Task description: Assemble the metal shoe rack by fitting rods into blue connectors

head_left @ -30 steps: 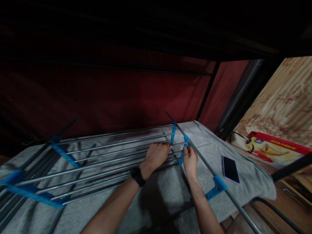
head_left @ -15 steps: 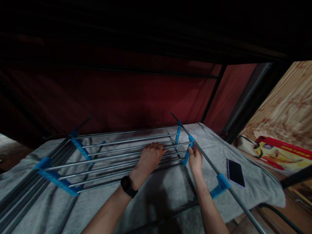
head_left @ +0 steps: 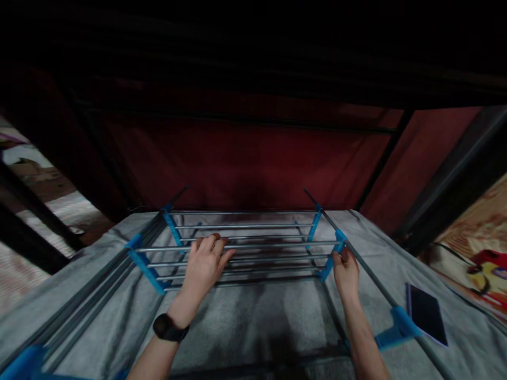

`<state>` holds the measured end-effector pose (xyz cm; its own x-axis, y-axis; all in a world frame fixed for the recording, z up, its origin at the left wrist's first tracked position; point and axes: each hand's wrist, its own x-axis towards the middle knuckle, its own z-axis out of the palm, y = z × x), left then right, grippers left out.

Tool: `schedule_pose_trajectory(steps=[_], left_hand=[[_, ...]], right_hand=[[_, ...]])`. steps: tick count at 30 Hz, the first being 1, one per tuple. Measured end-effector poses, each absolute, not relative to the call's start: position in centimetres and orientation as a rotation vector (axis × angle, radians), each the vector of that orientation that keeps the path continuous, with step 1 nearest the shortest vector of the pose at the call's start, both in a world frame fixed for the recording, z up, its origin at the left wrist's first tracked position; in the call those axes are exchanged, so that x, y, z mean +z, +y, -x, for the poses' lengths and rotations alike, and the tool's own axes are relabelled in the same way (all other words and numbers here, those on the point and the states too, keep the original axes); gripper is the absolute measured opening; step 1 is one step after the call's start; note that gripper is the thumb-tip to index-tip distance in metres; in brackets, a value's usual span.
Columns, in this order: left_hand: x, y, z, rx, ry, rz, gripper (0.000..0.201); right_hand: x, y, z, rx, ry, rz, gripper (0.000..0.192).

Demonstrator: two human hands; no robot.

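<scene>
A shoe rack of grey metal tubes [head_left: 273, 244] joined by blue plastic brackets lies in front of me on a grey cloth. Above the left part of its crossbars is my left hand [head_left: 204, 264], with fingers stretched out and thumb apart. Whether the fingertips touch the tubes is hard to see. At the right side, my right hand [head_left: 347, 272] pinches the blue bracket [head_left: 330, 258] just under the long side pole [head_left: 370, 274]. Another blue bracket [head_left: 398, 327] sits lower on that pole. A dark watch [head_left: 170, 327] is on my left wrist.
The grey cloth [head_left: 245, 316] covers the surface below. A phone [head_left: 426, 314] rests on it at the right. Dark red panels [head_left: 253, 169] with black frame bars close off the back and overhead. A colourful package [head_left: 491, 279] shows at the right edge.
The view has swung left. My left hand has slid leftward along the crossbars, and its fingers look more spread. My right hand stays at the same blue bracket.
</scene>
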<state>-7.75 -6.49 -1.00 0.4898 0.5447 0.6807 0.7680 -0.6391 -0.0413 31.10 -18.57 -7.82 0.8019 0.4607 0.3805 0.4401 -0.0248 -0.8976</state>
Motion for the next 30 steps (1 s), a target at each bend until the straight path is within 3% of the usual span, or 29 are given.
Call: schedule_pose_trajectory(steps=[13, 19, 30], left_hand=[[-0.1, -5.9, 11.7, -0.761, -1.256, 2.375, 0.048], [-0.1, -5.1, 12.4, -0.721, -1.251, 2.431, 0.051], [0.6, -5.0, 12.0, -0.71, -1.317, 2.443, 0.064]], right_hand=[[-6.8, -19.9, -32.0, 0.055, -0.786, 1.953, 0.035], [-7.1, -20.2, -31.8, 0.076, -0.779, 1.93, 0.037], [-7.8, -20.2, -30.5, 0.155, -0.747, 1.647, 0.067]])
